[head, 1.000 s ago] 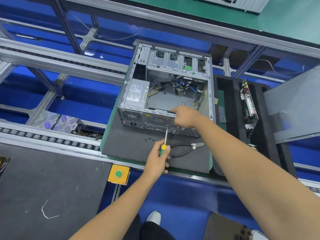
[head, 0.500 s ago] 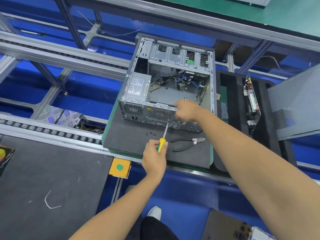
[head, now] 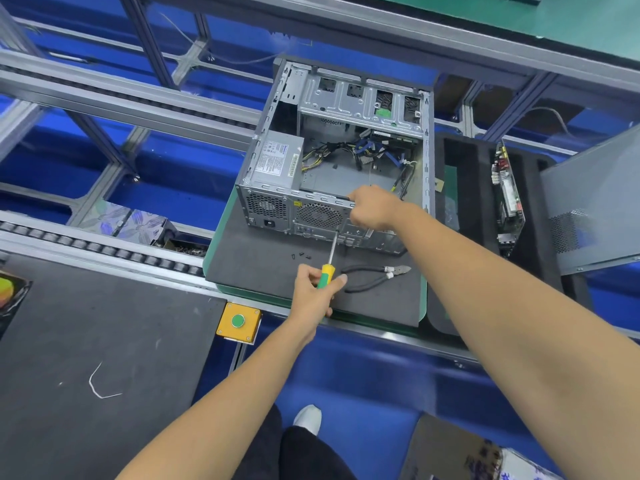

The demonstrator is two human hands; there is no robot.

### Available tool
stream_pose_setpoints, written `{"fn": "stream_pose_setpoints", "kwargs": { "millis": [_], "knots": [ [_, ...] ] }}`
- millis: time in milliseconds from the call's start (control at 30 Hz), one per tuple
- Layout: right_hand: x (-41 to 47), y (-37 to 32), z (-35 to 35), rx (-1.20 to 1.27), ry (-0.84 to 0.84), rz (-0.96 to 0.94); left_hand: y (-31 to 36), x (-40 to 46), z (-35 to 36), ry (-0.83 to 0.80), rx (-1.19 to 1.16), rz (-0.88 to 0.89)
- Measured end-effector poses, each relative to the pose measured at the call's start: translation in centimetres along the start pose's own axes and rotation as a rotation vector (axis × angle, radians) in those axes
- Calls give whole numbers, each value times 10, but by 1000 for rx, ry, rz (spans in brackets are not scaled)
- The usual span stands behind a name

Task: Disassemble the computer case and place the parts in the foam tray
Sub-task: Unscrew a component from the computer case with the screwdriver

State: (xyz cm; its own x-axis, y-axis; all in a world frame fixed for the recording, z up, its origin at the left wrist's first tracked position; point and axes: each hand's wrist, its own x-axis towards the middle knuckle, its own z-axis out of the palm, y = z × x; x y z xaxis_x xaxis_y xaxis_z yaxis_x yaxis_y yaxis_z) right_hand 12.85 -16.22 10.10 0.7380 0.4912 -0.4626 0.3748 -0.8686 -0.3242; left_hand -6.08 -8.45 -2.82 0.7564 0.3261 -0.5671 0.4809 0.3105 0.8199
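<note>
Head view shows your two bare forearms reaching up from the lower edge toward the centre of the frame. Your left hand (head: pixel 317 292) is wrapped round the yellow-and-green handle of a screwdriver (head: pixel 327 271), thumb along the right side of the handle, and the metal shaft runs up and slightly right to the rear panel of the computer case (head: pixel 332 161) — its tip meets the panel just beside the round fan grille. Your right arm crosses in from the lower right, and your right hand (head: pixel 375 207) is curled, knuckles up, over the near top edge of the case, gripping that rim.

The case stands open-side up on a dark foam mat (head: pixel 263 271) at centre frame, with the power supply (head: pixel 277 162) in its left part and loose cables (head: pixel 367 150) inside. A few small black screws (head: pixel 300 255) lie on the mat just left of the screwdriver shaft, and a pair of black-handled cutters (head: pixel 375 277) lies right of your left hand.

The foam tray (head: pixel 481 188) sits at the right of the case — a circuit board (head: pixel 506 192) stands on edge in one of its slots. A grey side panel (head: pixel 595 202) leans at the right edge of the frame.
</note>
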Motion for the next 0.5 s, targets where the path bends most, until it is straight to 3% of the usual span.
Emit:
{"fn": "stream_pose_setpoints", "kwargs": {
  "millis": [100,500],
  "knots": [
    [1,0,0,6,-8,0,-2,1,1,61,-53,47],
    [6,0,0,45,-48,45,4,2,-7,-78,-60,-104]
  ]
}}
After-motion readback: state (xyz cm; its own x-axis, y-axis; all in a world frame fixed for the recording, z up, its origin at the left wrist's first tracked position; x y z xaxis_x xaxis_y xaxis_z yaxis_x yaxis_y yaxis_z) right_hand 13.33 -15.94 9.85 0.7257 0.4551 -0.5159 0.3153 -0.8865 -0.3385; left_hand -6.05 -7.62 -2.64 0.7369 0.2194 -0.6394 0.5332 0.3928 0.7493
